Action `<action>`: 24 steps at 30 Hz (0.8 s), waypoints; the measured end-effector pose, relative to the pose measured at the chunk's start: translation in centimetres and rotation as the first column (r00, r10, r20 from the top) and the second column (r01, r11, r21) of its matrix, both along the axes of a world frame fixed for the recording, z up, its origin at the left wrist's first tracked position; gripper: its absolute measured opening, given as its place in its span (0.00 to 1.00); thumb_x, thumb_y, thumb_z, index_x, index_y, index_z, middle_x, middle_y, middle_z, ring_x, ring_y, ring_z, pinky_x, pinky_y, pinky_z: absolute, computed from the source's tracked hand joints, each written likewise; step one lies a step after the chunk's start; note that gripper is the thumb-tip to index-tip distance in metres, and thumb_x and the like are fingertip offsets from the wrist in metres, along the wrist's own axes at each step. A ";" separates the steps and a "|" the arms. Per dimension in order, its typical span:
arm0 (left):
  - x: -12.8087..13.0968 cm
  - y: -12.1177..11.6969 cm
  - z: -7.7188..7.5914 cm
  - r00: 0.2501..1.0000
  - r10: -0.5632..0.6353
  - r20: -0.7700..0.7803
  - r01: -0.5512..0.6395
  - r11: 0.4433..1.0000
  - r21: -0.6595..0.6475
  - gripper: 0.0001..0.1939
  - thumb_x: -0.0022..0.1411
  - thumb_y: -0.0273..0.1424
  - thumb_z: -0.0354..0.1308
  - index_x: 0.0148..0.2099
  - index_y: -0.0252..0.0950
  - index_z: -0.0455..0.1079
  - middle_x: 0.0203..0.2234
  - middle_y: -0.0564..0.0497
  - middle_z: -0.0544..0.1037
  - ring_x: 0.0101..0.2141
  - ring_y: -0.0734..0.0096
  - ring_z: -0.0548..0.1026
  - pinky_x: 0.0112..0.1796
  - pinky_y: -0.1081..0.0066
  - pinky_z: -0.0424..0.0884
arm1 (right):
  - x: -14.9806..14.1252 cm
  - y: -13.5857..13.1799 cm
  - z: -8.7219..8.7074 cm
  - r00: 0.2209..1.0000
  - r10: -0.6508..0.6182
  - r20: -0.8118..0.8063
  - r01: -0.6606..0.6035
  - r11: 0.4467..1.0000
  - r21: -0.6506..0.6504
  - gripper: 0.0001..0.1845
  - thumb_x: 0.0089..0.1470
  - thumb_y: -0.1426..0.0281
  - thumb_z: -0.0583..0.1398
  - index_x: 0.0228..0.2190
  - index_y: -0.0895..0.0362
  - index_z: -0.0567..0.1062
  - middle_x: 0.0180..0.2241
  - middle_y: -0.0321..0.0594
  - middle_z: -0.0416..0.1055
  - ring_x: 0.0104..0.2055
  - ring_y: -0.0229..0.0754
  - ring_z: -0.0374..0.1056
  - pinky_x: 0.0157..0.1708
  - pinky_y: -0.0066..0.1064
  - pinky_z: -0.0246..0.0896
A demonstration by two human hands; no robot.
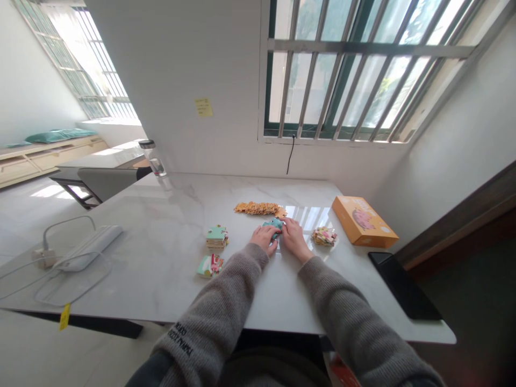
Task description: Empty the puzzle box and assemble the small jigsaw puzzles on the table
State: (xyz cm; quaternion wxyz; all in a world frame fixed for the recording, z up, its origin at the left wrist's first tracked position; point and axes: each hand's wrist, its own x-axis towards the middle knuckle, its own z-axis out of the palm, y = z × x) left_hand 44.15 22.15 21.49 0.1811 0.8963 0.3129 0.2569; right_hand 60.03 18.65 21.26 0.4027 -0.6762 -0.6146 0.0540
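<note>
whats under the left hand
Teal jigsaw pieces show at the fingers of the left hand; whatever its palm and fingers cover can't be seen.

Left hand and right hand together, palms down, fingers bent.

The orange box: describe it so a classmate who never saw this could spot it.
On the white table, go to the back right corner. There lies the orange box, with a pink picture on top. It is clearly thicker than the flat black slab nearby.
</note>
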 end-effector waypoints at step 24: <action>-0.8 1.7 0.1 0.992 0.045 0.115 -0.039 0.998 -0.053 0.22 0.51 0.23 0.61 0.50 0.39 0.67 0.42 0.47 0.70 0.43 0.61 0.72 0.48 0.61 0.72 | 0.4 -2.9 1.5 0.922 0.113 -0.369 -0.170 0.978 -0.124 0.19 0.60 0.65 0.50 0.50 0.55 0.70 0.34 0.39 0.75 0.37 0.44 0.71 0.43 0.38 0.67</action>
